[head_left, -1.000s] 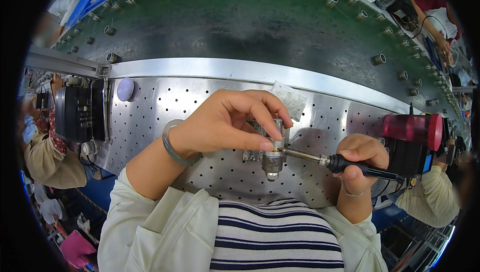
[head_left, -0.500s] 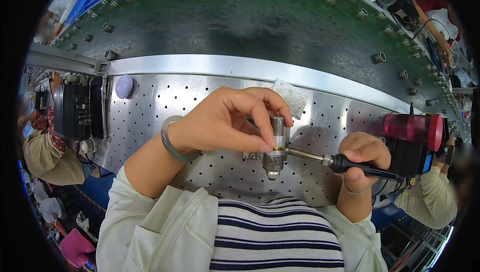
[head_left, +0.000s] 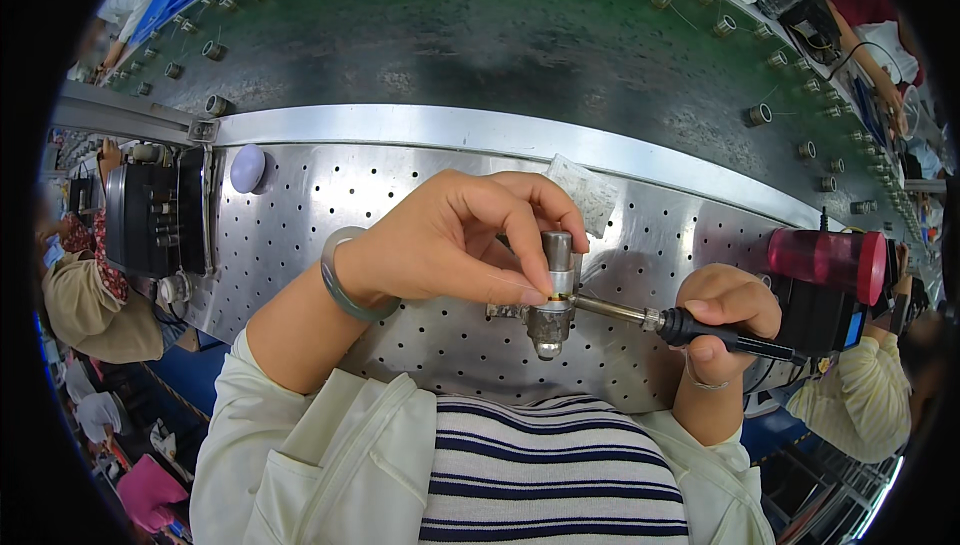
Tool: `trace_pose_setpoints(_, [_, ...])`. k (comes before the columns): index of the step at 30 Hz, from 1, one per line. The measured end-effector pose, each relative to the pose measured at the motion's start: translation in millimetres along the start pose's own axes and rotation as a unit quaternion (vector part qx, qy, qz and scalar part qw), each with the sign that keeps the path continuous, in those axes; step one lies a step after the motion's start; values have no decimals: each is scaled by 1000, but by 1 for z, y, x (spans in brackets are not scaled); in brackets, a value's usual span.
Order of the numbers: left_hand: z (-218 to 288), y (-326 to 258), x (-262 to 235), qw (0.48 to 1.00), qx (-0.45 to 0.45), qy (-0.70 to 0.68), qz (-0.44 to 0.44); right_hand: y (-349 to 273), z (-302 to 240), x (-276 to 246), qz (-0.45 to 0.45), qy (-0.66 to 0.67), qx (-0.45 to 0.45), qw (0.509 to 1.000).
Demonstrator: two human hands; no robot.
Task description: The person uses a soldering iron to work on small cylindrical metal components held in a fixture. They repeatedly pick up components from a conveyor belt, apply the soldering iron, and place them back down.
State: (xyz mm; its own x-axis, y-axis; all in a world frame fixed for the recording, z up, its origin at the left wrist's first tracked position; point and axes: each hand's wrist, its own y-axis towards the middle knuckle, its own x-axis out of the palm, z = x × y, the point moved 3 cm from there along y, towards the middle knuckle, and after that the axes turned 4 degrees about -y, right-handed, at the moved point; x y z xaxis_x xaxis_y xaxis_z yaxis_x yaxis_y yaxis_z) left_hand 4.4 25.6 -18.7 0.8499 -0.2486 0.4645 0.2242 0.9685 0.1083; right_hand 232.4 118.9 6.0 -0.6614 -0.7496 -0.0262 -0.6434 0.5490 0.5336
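A metal cylinder (head_left: 556, 253) stands in front of me, in a fixture with a rounded tip at its near end and a thin copper-coloured line round its middle. My left hand (head_left: 465, 235) is closed on the cylinder from the left, thumb and index finger pressed near that line; its other fingers are partly hidden behind. In my right hand (head_left: 730, 315) is a soldering iron (head_left: 647, 319) with a black handle and metal barrel. Its tip reaches the cylinder's right side at the copper-coloured line; whether it touches, I cannot tell.
Beneath my hands is a perforated metal plate (head_left: 300, 245), with a pale packet (head_left: 590, 195) and a purple egg-shaped object (head_left: 247, 169) on it. Beyond runs a green conveyor (head_left: 400, 55) with several small metal rings. Black devices (head_left: 150, 220) flank the left; a red container (head_left: 825, 260) lies right.
Hardly anything differs. The soldering iron and both hands hold nearly the same position at the cylinder, with only a very slight shift of the view.
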Motion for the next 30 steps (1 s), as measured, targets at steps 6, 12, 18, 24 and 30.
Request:
trace_pose_setpoints(6, [0,0,0,1000,4,-1,-3,1,0,0,-10,0,-7,1000])
trace_pose_setpoints(12, [1,0,-2,1000,-8,-9,-11,3,-3,-1,-22,-26,-14,999])
trace_pose_setpoints(18, [2,3,1,996,-64,-54,-4,4,-4,-1,-26,-38,-18,999])
trace_pose_setpoints(24, [0,3,2,995,-79,-57,-2,2,-2,-3,-31,-43,-25,998])
trace_pose_setpoints(30, [0,4,2,995,-83,-60,-5,4,-4,-2,-42,-49,-25,998])
